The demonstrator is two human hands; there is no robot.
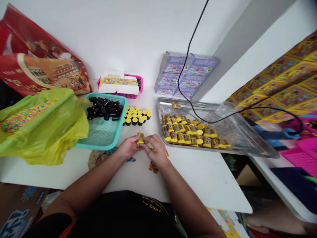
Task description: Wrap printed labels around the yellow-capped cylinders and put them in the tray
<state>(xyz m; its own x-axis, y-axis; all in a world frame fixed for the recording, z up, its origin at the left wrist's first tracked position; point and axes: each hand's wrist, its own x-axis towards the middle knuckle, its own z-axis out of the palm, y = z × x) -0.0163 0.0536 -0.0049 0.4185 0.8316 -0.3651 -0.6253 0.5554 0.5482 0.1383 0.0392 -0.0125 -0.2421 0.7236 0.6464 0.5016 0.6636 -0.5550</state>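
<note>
Over the front of the white table, my left hand (pixel 128 147) is closed around a small canister (pixel 140 138) with a yellow end and a printed yellow wrapper. The fingertips of my right hand (pixel 158 151) pinch the same canister from the other side. Below my right wrist, printed yellow wrappers (pixel 153 167) lie on the table, partly covered by that hand. Just beyond my hands stand several black canisters with yellow caps (pixel 134 116), grouped upright. To the right, a metal tray (pixel 242 145) holds many wrapped yellow canisters (pixel 184 132), mostly lying on their sides.
At left, a teal basket (pixel 99 140) holds black canisters (pixel 106 108), beside a yellow-bagged container of colourful beads (pixel 27 115). Behind are a pink basket (pixel 126 96), a red bag (pixel 49 72) and stacked purple boxes (pixel 185 74). A black cable (pixel 189 49) hangs across the tray.
</note>
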